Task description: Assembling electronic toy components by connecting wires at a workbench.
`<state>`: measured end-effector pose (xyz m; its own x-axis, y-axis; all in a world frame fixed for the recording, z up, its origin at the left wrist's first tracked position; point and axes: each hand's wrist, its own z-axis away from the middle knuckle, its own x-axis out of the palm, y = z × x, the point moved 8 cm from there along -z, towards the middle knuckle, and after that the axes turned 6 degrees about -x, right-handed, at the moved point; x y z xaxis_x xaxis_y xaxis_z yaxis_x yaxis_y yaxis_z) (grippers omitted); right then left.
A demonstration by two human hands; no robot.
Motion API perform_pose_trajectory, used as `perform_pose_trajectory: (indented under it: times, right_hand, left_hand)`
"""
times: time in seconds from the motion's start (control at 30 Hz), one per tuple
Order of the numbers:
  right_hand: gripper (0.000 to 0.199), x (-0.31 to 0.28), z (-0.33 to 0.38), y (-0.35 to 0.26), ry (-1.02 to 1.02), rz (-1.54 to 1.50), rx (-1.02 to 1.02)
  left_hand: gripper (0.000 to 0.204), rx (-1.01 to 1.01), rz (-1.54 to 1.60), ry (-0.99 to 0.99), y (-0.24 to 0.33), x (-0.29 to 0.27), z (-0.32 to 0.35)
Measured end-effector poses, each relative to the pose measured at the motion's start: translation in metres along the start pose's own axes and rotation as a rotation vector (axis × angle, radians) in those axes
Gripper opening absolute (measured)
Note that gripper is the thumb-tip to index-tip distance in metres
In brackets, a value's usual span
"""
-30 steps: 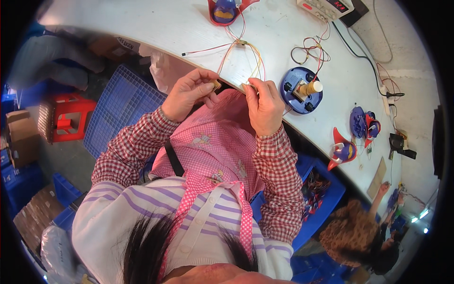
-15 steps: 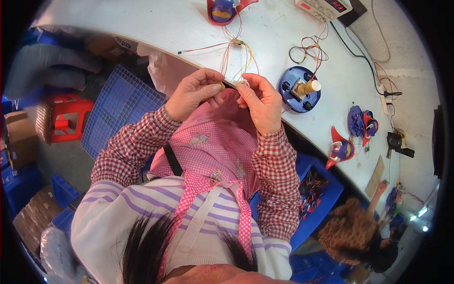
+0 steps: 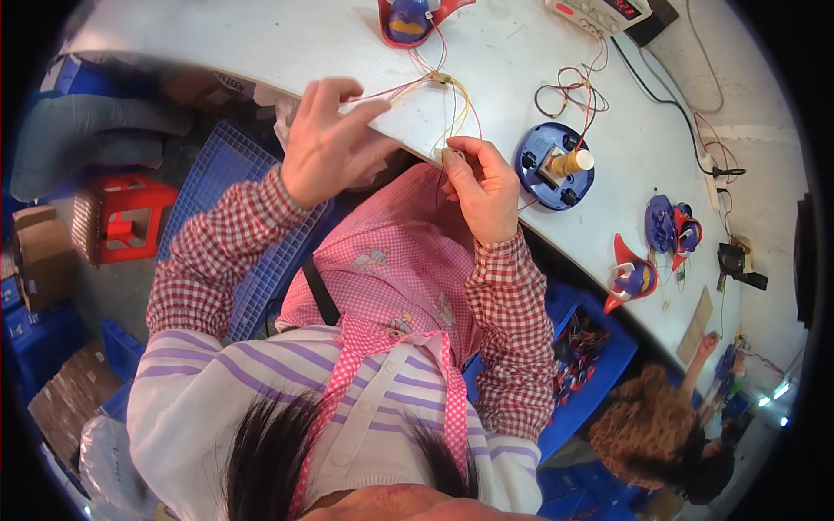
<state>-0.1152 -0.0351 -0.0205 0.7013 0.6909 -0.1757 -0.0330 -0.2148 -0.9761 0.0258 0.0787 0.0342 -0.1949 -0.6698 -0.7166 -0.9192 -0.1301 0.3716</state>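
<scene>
My left hand [image 3: 334, 143] is raised at the table's near edge, fingers apart and nothing visible in them, slightly blurred. Close by its fingertips runs a dark red wire [image 3: 404, 88] from a small wire bundle. My right hand [image 3: 480, 187] pinches the ends of thin wires [image 3: 470, 106], yellow and other colours, at the table edge; the exact ends are hidden by the fingers. These wires lead up to a small brown circuit board [image 3: 441, 78], joined by more wires to a red and blue toy shell [image 3: 407, 24] at the far side.
Right of my right hand stands a round blue base [image 3: 553, 165] with a cream-capped post. A power supply [image 3: 599, 13] sits at the back. More toy shells [image 3: 632, 280] lie further right. Below the table is a blue bin [image 3: 599, 382] of parts. A co-worker [image 3: 647, 425] sits at lower right.
My left hand has let go of a small yellowish thing near the right hand, moved up and left, and spread its fingers. My right hand stays pinched in nearly the same place.
</scene>
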Motion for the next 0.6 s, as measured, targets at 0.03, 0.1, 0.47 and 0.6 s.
perform_pose_trajectory:
  times: [0.03, 0.1, 0.47, 0.6]
  right_hand:
    - [0.018, -0.001, -0.001, 0.002, 0.006, 0.009, -0.010]
    - [0.018, -0.002, 0.000, 0.003, 0.017, 0.028, -0.032]
    - [0.017, 0.002, 0.004, 0.001, 0.036, 0.108, -0.201]
    - [0.017, 0.001, 0.003, 0.001, 0.054, 0.117, -0.209]
  left_hand:
    - [0.030, 0.002, 0.001, -0.003, -0.002, 0.004, -0.013]
    - [0.033, 0.276, 0.036, -0.010, 0.017, 0.018, -0.034]
    - [0.021, 0.469, -0.095, -0.228, -0.004, 0.095, -0.068]
    - [0.012, 0.606, -0.163, -0.172, 0.001, 0.097, -0.065]
